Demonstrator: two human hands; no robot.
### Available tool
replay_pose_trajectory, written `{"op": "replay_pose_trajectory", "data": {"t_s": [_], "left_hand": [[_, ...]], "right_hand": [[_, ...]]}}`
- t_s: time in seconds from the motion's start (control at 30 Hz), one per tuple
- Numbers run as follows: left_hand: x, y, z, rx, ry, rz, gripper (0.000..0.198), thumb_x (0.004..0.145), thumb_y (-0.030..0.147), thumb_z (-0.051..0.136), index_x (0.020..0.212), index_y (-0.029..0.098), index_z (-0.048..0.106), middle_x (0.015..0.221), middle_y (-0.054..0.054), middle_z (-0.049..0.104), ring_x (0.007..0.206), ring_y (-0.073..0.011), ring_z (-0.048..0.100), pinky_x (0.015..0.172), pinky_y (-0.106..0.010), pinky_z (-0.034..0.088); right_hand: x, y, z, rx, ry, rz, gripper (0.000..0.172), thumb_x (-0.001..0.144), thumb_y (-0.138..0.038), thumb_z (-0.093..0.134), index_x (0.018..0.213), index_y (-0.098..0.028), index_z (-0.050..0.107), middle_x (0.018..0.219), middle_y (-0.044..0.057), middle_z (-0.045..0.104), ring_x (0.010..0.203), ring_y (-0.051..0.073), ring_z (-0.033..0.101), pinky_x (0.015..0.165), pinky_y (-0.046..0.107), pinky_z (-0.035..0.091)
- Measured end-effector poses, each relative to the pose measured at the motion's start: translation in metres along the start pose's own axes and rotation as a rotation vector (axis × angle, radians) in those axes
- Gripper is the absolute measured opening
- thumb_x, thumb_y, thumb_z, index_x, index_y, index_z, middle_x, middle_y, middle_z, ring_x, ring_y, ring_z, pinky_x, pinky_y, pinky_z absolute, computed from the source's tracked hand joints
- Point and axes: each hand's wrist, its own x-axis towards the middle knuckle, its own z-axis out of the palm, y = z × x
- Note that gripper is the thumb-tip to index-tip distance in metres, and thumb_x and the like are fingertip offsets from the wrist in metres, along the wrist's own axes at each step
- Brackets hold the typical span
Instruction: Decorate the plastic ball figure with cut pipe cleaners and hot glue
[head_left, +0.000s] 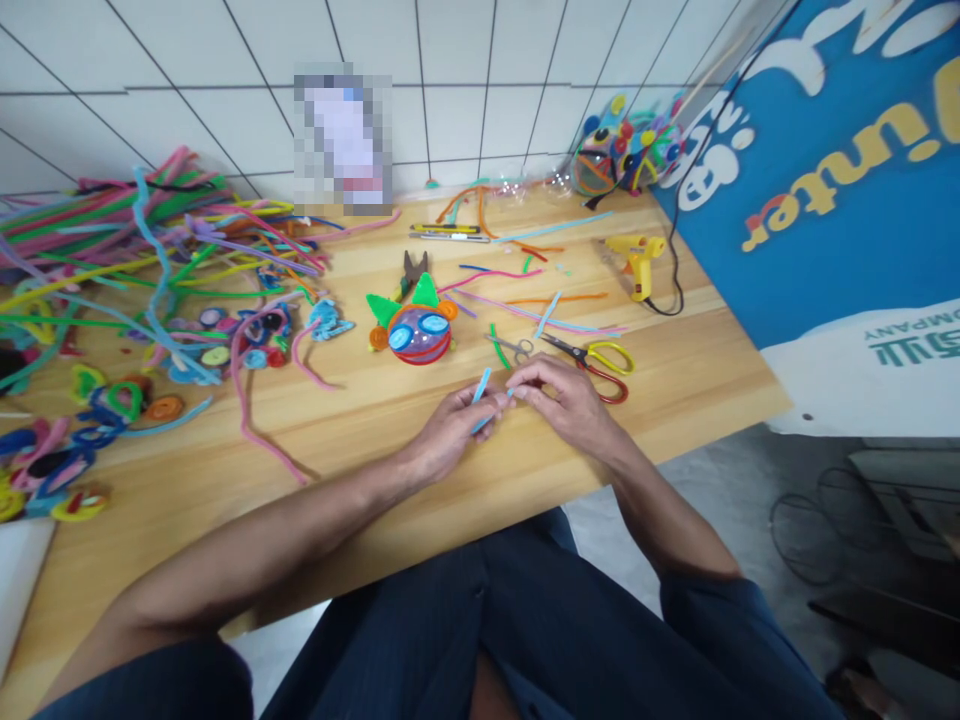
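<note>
Between my fingers, over the front part of the table, is a short light-blue pipe cleaner. My left hand is closed around it, with one end sticking up past the thumb. The fingertips of my right hand pinch a small blue bit, perhaps the other end of the same piece. Just beyond my hands sits a round ornament with green ears, blue oval eyes and orange coils. Scissors with yellow and red handles lie by my right hand, beside small metal scissors.
Tangled pipe cleaners and coiled pieces fill the left side. Pliers, a yellow cutter knife and a yellow glue gun with a black cord lie farther back. Decorated clear balls stand near the blue board.
</note>
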Motion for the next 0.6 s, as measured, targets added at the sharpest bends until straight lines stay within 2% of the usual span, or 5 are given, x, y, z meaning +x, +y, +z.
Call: {"op": "replay_pose_trajectory", "data": {"t_s": [0.17,0.3,0.37,0.47,0.6], "left_hand": [[0.0,0.001,-0.001,-0.037,-0.015,-0.086,0.03,0.067,0.038,0.089,0.078,0.017,0.07,0.062,0.005,0.051,0.052,-0.0065,0.041,0.052,-0.024,0.027],[0.0,0.0,-0.002,-0.059,-0.049,-0.116,0.036,0.065,0.039,0.095,0.08,0.017,0.071,0.061,0.007,0.05,0.052,-0.0054,0.038,0.053,-0.023,0.026],[0.0,0.0,-0.003,-0.067,-0.041,-0.105,0.038,0.064,0.041,0.096,0.08,0.017,0.073,0.062,0.006,0.052,0.053,-0.0055,0.039,0.053,-0.023,0.027],[0.001,-0.001,-0.003,-0.094,-0.008,-0.099,0.038,0.065,0.043,0.096,0.081,0.016,0.074,0.068,0.003,0.058,0.058,-0.0073,0.048,0.054,-0.023,0.032],[0.003,-0.001,-0.004,-0.131,0.054,-0.107,0.037,0.068,0.042,0.094,0.084,0.014,0.075,0.078,-0.002,0.068,0.062,-0.0094,0.055,0.056,-0.024,0.041]], "right_hand": [[0.0,-0.003,-0.002,0.063,-0.042,0.041,0.02,0.105,-0.038,0.063,0.093,-0.026,0.073,0.092,0.002,0.075,0.087,0.02,0.069,0.084,0.036,0.054],[-0.008,-0.001,-0.008,0.035,-0.034,0.08,0.015,0.103,-0.039,0.065,0.107,-0.027,0.073,0.1,0.004,0.077,0.091,0.021,0.07,0.084,0.038,0.056],[-0.015,0.007,-0.02,-0.095,0.02,0.11,0.018,0.101,-0.037,0.066,0.114,-0.027,0.072,0.107,0.005,0.077,0.095,0.023,0.071,0.088,0.04,0.057],[-0.029,0.027,-0.046,-0.454,0.097,0.166,0.02,0.1,-0.029,0.061,0.116,-0.025,0.072,0.115,0.01,0.077,0.11,0.03,0.069,0.1,0.047,0.055],[-0.044,0.054,-0.067,-0.839,0.007,0.286,0.028,0.095,-0.023,0.055,0.118,-0.017,0.07,0.116,0.019,0.074,0.112,0.038,0.067,0.099,0.053,0.054]]}}
